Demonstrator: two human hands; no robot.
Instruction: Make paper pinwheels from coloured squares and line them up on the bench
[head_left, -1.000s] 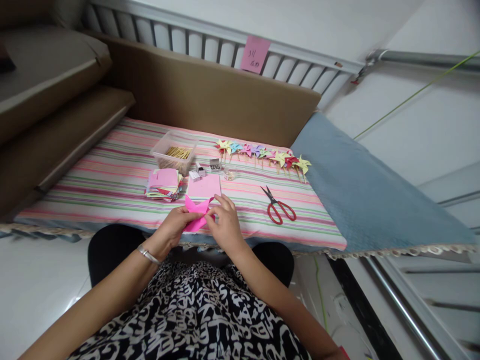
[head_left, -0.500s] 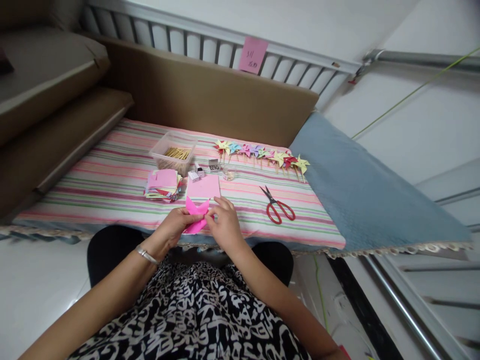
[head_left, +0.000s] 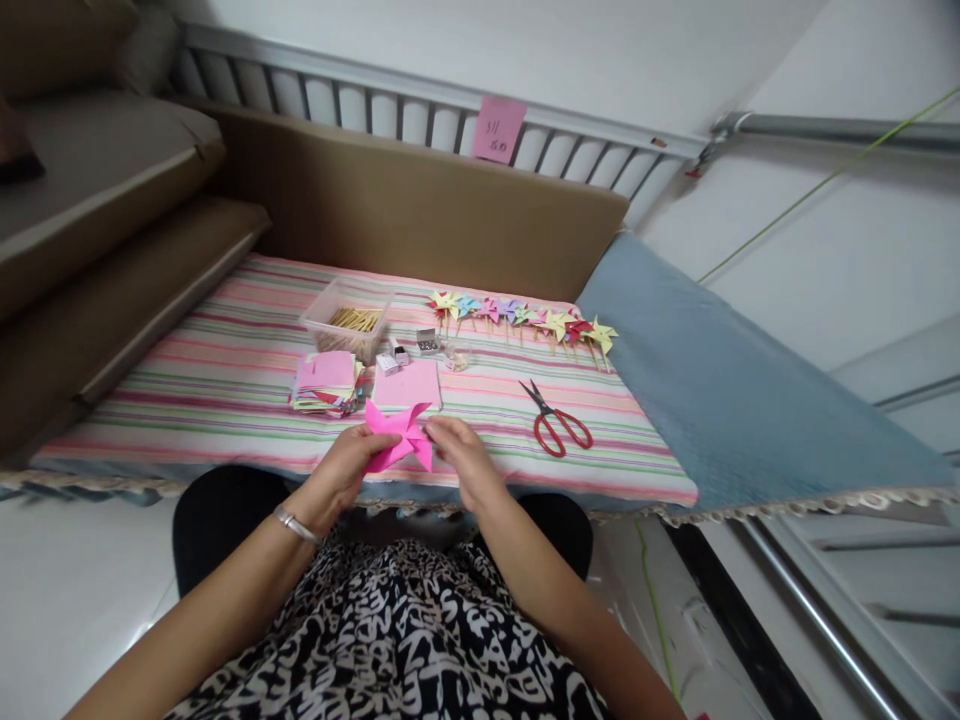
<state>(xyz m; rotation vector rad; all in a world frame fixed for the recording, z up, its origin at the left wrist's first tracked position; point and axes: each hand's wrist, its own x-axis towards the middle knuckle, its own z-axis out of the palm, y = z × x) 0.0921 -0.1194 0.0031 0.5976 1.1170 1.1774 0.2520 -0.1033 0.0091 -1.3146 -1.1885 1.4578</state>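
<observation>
My left hand (head_left: pixel 351 457) pinches a bright pink paper pinwheel (head_left: pixel 403 436) near its middle, thumb on top. Its blades stand folded and spread over the front edge of the striped cloth. At the pinwheel's right side is my right hand (head_left: pixel 463 452), fingers drawn together close to the blades; whatever they hold is hidden or too small to make out. Just beyond lies a pink paper square (head_left: pixel 407 386). Left of that sits a stack of coloured paper (head_left: pixel 327 372). Small boxes (head_left: pixel 391 358) and an open case of tiny items (head_left: pixel 427 342) stand behind.
A clear plastic tub (head_left: pixel 319 319) holds wooden sticks (head_left: pixel 356 319). Finished pinwheels (head_left: pixel 556 322) lie in a row at the back right. Red-handled scissors (head_left: pixel 556 419) lie on the striped cloth (head_left: pixel 495 420). A brown board (head_left: pixel 420 202) stands along the rear.
The pink paper has opened out into a four-bladed pinwheel shape. My right hand has moved from its middle to its right side. The view has tipped slightly upward.
</observation>
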